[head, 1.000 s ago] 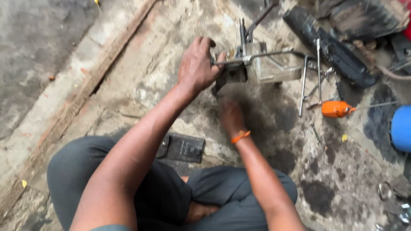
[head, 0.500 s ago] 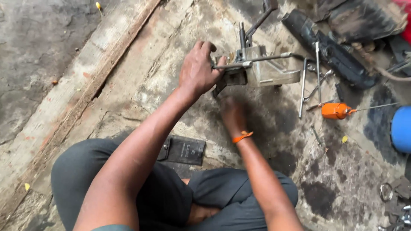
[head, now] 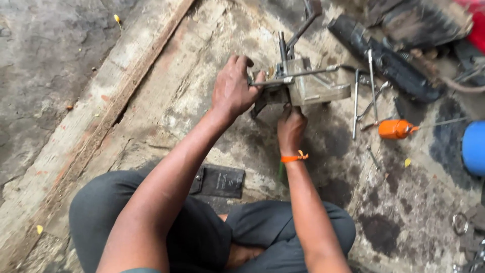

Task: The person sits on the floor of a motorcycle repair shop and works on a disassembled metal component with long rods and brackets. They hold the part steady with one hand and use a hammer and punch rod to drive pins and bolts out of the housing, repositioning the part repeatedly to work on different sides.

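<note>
A grey metal engine part point(head: 316, 86) with a kick lever sticking up rests on the stained concrete floor. My left hand point(head: 233, 91) is closed around the end of a long metal rod tool point(head: 303, 75) that lies across the top of the part. My right hand point(head: 290, 129), with an orange band at the wrist, presses against the underside of the part, fingers curled on its lower edge. I sit cross-legged in dark trousers just behind it.
Several metal wrenches point(head: 365, 93) and an orange oil can point(head: 396, 129) lie right of the part. A black motorcycle part point(head: 384, 60) lies beyond them, a blue container point(head: 474, 147) at the right edge. A black wallet-like pad point(head: 218, 181) sits by my knee. A raised concrete kerb point(head: 96, 126) runs along the left.
My hands keep their hold on the rod and the part; my right hand has shifted slightly up against the part's underside. The view has drifted a little.
</note>
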